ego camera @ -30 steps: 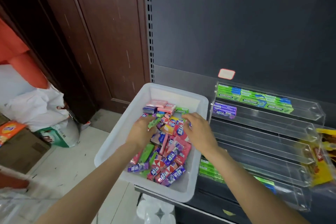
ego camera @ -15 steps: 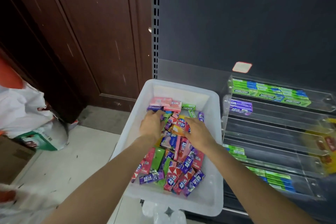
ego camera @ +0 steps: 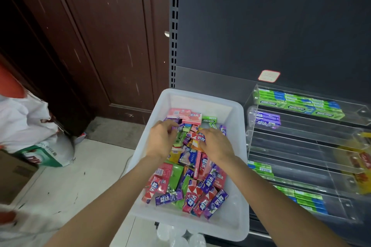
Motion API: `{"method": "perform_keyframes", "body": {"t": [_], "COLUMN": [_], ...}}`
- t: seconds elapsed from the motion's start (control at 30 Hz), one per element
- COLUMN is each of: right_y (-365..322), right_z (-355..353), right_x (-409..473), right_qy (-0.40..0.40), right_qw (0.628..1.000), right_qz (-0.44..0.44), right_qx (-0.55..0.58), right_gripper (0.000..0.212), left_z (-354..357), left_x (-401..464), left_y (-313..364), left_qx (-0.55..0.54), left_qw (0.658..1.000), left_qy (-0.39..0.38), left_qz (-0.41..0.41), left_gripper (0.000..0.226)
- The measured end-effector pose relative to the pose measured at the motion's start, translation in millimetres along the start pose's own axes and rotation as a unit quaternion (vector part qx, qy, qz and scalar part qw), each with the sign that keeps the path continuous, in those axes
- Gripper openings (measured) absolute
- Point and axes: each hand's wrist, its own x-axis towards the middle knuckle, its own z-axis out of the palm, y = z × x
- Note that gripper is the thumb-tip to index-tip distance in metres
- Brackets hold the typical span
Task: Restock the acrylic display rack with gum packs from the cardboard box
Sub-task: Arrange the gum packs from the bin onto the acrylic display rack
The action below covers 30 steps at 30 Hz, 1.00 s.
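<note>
Two hands are inside the white bin (ego camera: 239, 126), both seen from the back, so the fingertips are mostly hidden among the gum packs (ego camera: 188, 178). The left hand (ego camera: 161, 140) has its fingers curled down into the pile near a green pack (ego camera: 179, 138); I cannot tell if its grip really holds a pack or only touches it. The right hand (ego camera: 215, 145) lies just beside it, fingers bent over a red-and-white pack (ego camera: 197, 136), and here also the grip is not clear, because the palm side is hidden.

The packs lie in a loose heap in many directions. Those in the near part mostly have their long axis running from the near edge toward the far edge, a little tilted. At the far end some pink packs (ego camera: 184, 114) and one green pack lie crosswise, with the long axis left to right.

The rack (ego camera: 301, 140) stands just right of the bin and is cut off by the right edge of the view. Its top tier holds green packs (ego camera: 299, 104) in a row, long axis along the tier. The second tier has purple packs (ego camera: 268, 119) at its left end. The lower tiers show a few green packs, partly blurred behind the clear fronts. A yellow packet (ego camera: 359, 163) at the right is too blurred to read.

On the floor at the left are a white bag (ego camera: 24, 124) and a green-and-white box (ego camera: 44, 155), partly covered by the bag.
</note>
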Motion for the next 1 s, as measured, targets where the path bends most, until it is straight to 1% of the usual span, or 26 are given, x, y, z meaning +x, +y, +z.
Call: {"method": "perform_keyframes", "body": {"t": [0.13,0.3,0.37,0.43,0.53,0.63,0.7,0.8,0.9,1.0], "right_y": [-5.3,-8.5,-10.5,-11.7,-10.6,-7.0,0.4,23.1,52.4,83.8], "right_z": [6.7,7.0,-0.5,-11.5,-30.2,-53.8,-69.0,-89.1,-109.5,-126.1], "right_x": [11.6,14.2,9.9,3.4,-6.4,-20.4,-32.3,-49.2,-66.2,-80.7], "right_qy": [0.029,0.050,0.059,0.074,0.114,0.135,0.146,0.172,0.188,0.174], "right_qw": [0.999,0.998,0.998,0.995,0.980,0.965,0.958,0.952,0.947,0.940], "right_qz": [-0.008,0.006,0.005,0.013,0.031,0.046,0.055,0.061,0.073,0.081], "right_qx": [-0.035,-0.028,0.006,0.059,0.158,0.222,0.241,0.244,0.249,0.282], "right_gripper": [0.030,0.025,0.022,0.024,0.023,0.023,0.022,0.011,0.014,0.016], "left_z": [-16.6,-27.3,-29.8,-31.3,-30.8,-29.1,-25.0,-15.0,0.6,23.0], "left_x": [-6.4,-7.9,-8.0,-9.2,-11.0,-10.9,-10.6,-11.1,-13.0,-17.2], "left_y": [0.6,6.5,9.7,15.2,28.5,47.7,61.9,86.9,115.6,148.0], "left_qx": [-0.015,-0.026,-0.047,-0.068,-0.085,-0.127,-0.148,-0.146,-0.105,-0.089], "left_qw": [1.000,0.999,0.998,0.997,0.995,0.991,0.988,0.987,0.984,0.973], "left_qy": [0.013,0.026,0.038,0.048,0.054,0.048,0.033,0.004,-0.033,-0.084], "left_qz": [0.022,0.025,0.015,0.001,0.000,0.006,0.023,0.071,0.140,0.194], "left_gripper": [0.018,0.017,0.016,0.017,0.019,0.019,0.018,0.018,0.020,0.022]}}
